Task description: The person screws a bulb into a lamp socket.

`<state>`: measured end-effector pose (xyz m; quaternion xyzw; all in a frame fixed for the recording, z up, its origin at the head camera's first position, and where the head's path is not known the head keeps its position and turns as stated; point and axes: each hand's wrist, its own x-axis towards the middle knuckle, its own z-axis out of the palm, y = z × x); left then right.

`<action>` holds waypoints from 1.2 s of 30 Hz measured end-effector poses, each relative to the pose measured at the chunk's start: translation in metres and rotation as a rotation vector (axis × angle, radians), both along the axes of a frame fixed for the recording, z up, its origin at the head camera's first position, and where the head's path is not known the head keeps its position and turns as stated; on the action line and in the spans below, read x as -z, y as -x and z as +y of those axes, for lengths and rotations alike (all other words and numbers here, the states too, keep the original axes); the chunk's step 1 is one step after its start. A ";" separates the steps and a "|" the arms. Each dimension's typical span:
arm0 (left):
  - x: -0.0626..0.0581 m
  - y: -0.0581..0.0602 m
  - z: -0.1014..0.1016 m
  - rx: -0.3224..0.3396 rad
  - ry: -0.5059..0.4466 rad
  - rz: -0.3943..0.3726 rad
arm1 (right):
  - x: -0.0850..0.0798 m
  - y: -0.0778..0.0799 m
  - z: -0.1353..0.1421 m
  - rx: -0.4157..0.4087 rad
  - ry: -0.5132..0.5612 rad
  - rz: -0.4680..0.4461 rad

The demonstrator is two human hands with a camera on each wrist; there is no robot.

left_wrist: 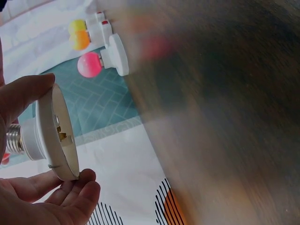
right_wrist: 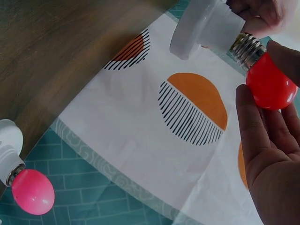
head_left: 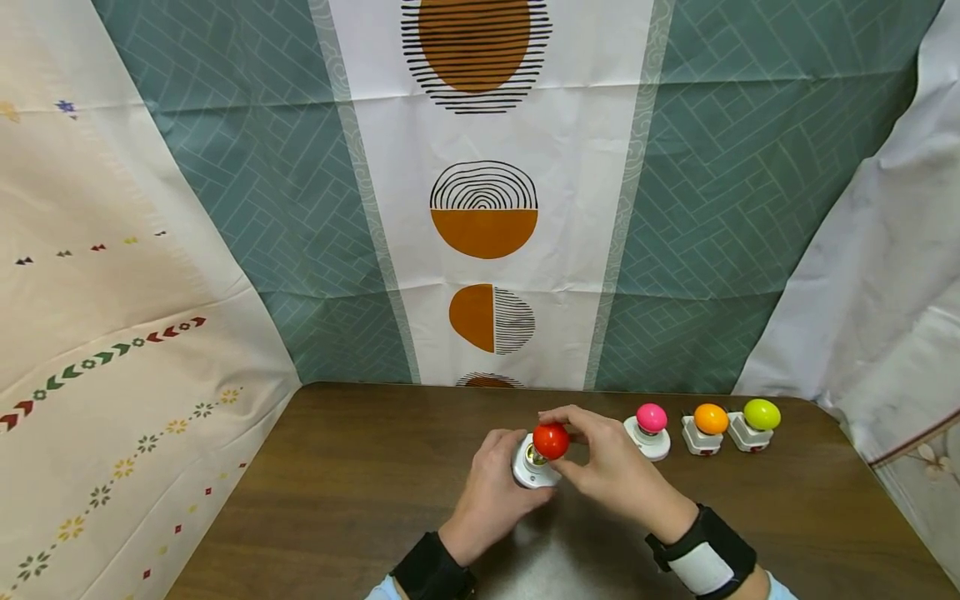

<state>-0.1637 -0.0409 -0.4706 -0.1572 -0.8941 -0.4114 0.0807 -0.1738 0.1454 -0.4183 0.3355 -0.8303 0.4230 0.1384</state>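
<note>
A red light bulb with a metal screw base is held by my right hand, thumb and fingers around its globe. Its threaded end meets the mouth of a white round lamp holder, with much of the thread still showing. My left hand grips that holder by the rim of its disc, thumb on one side and fingers on the other. In the left wrist view the holder's hollow underside and brass contacts show. Both hands are raised over the brown table.
To the right stand a pink bulb in a round white holder, then an orange bulb and a yellow-green bulb in square white holders. A patterned cloth hangs behind the table's back edge.
</note>
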 end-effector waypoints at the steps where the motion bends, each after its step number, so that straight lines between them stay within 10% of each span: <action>1: 0.000 0.000 0.001 -0.002 0.002 0.003 | 0.000 0.000 0.000 -0.005 -0.004 -0.002; 36: -0.005 0.000 0.004 -0.007 -0.005 -0.002 | 0.002 0.001 -0.002 -0.092 0.032 -0.066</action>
